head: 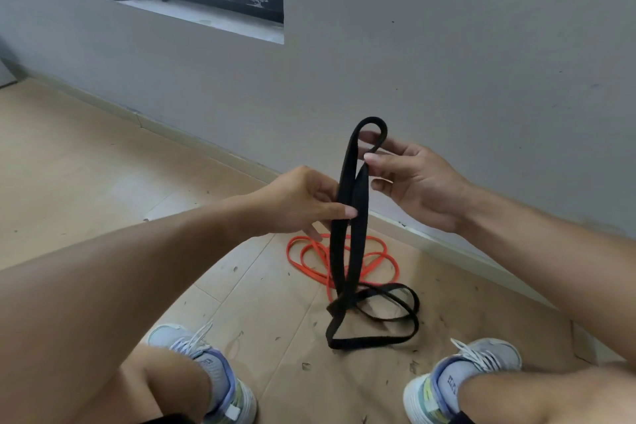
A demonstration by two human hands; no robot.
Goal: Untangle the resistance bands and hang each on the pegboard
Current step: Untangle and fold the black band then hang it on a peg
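1. Hands are raised in front of the grey wall point(481, 62), and between them the flat black rubber resistance band point(351, 217) is lifted into a tall narrow loop, probably so that its strands hang apart and the crossings show.
2. The band's two hanging strands are pinched by the left hand point(303, 203) between thumb and fingers, a little below the top.
3. The folded top of the loop is held by the right hand point(413, 179), thumb against the strands and fingers behind the bend; the remaining fingers are loosely spread.
4. The lower part of the black band is left on the floor, where it lies in crossed coils between the two grey lace-up shoes point(475, 375).
5. The thin orange rubber resistance band point(344, 258) lies in loose loops on the tan paper-covered floor point(103, 165), just behind the black coils. Whether the two are actually threaded through each other cannot be told.
6. Counted: two bands, one black and one orange; two hands, both on the black band; two shoes.
7. No pegboard is in view, so hanging is judged not yet begun.
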